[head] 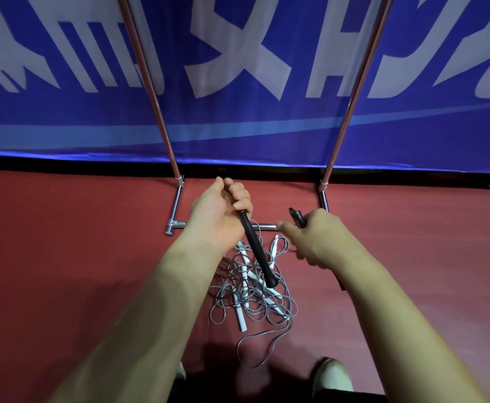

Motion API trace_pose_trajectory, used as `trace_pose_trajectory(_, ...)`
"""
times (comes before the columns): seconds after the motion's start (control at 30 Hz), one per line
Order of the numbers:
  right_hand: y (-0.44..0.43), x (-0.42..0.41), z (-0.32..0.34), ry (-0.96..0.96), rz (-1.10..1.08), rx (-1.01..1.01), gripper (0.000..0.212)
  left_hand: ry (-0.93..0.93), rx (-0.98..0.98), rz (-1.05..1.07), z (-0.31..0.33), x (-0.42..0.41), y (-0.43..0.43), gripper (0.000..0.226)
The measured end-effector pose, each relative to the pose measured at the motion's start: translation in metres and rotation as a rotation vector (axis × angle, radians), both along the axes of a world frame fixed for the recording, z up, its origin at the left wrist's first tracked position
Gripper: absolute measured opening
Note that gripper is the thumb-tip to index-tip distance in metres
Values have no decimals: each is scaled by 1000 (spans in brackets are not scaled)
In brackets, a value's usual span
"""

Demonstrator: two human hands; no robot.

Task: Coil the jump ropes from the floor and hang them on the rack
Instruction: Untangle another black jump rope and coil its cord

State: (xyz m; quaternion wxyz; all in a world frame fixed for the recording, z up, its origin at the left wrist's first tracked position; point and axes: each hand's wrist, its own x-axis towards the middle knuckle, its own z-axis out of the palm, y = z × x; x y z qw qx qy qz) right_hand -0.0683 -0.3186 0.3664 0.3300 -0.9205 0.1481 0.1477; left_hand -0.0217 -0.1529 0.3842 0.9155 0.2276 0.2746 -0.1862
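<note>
A person's left hand (219,212) is clenched round the upper end of a black, ribbed jump-rope handle (256,251), which slants down from the fist and away from the chrome tubular rack (175,205). The right hand (315,242), level with the rack's low front bar, grips a second black handle (296,216), whose tip juts out of the fist toward the rack's right upright. Whether a cord joins the two handles cannot be told.

Under both hands, on the near side of the rack's front bar, a tangled pile of thin grey jump ropes (252,298) lies on the dark red floor (78,242). Slim white handles (240,318) poke out among the loops. One loose grey strand (267,344) trails from the pile away from the rack, toward the person's pale shoe (332,373).

Behind the rack's two slanting uprights hangs a blue fabric banner (238,126) printed with large white characters, its lower edge just above the floor.
</note>
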Motion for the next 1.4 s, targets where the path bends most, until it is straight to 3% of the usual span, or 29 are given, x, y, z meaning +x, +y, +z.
trace_pose_trajectory(0.07,0,3,2,-106,-40,142,47,4,16,-15,-1,-1,0,36)
trace_pose_trajectory(0.23,13,1,18,-193,-6,802,25,-5,-53,0,5,-4,-2,25)
trace_pose_trajectory(0.37,26,-6,22,-181,19,1016,21,-22,-81,125,8,-3,-8,19)
trace_pose_trajectory(0.5,36,-11,23,-167,-7,1034,19,-64,-166,264,16,-4,-10,17)
trace_pose_trajectory(0.6,39,-12,22,-100,-14,1074,18,-128,-86,261,18,-5,-14,18)
trace_pose_trajectory(0.7,37,-12,23,13,-3,1195,9,-274,119,190,13,-6,-15,19)
trace_pose_trajectory(0.8,30,-9,24,15,0,1270,7,-433,489,110,6,-5,-11,16)
trace_pose_trajectory(0.93,20,-7,30,-55,-51,1335,15,-400,820,-108,5,-7,0,28)
trace_pose_trajectory(1.03,17,-9,32,-25,30,1357,10,-424,734,-499,10,-16,1,57)
trace_pose_trajectory(1.1,18,-11,32,0,111,1296,6,-491,674,-599,13,-21,-3,56)
trace_pose_trajectory(1.2,20,-12,30,36,151,1212,19,-587,726,-590,14,-25,-10,30)
trace_pose_trajectory(1.4,16,-18,32,134,208,1185,17,-519,563,-497,17,-28,-15,17)
